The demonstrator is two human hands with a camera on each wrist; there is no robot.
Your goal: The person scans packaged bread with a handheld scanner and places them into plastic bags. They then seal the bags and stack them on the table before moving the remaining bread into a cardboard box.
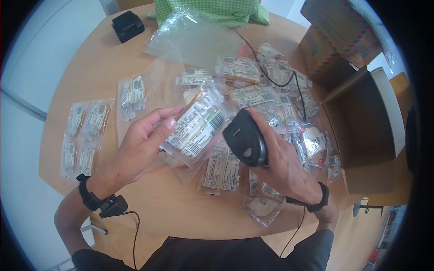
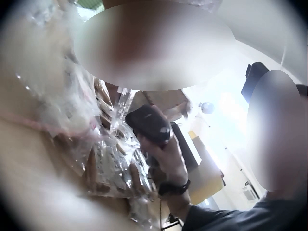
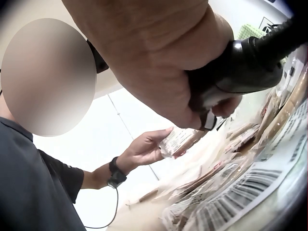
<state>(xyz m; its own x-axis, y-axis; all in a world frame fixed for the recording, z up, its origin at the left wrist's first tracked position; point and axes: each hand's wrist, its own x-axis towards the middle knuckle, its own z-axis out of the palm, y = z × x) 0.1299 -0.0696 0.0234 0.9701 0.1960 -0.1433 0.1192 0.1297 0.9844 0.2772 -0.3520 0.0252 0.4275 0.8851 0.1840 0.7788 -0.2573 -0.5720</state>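
My left hand [image 1: 140, 147] grips a clear plastic packet [image 1: 195, 128] by its left end, thumb on top. White printed labels with a barcode cover the packet's upper face, and it is raised over the table, tilted. Just right of it, my right hand [image 1: 289, 165] holds a black handheld barcode scanner [image 1: 246, 140], fingers wrapped round its handle. The scanner's head points toward the packet. From the right wrist view, the scanner [image 3: 231, 72] and the held packet [image 3: 178, 143] both show. A blur hides the upper part of the left wrist view.
Several labelled packets [image 1: 244, 70] lie loosely about the table's middle and right. A set of packets [image 1: 86, 131] lies flat at the left. An open cardboard box [image 1: 370, 131] stands at the right. A black cable [image 1: 282, 85] crosses the packets. Behind are a black device [image 1: 128, 26] and green checked cloth [image 1: 212, 11].
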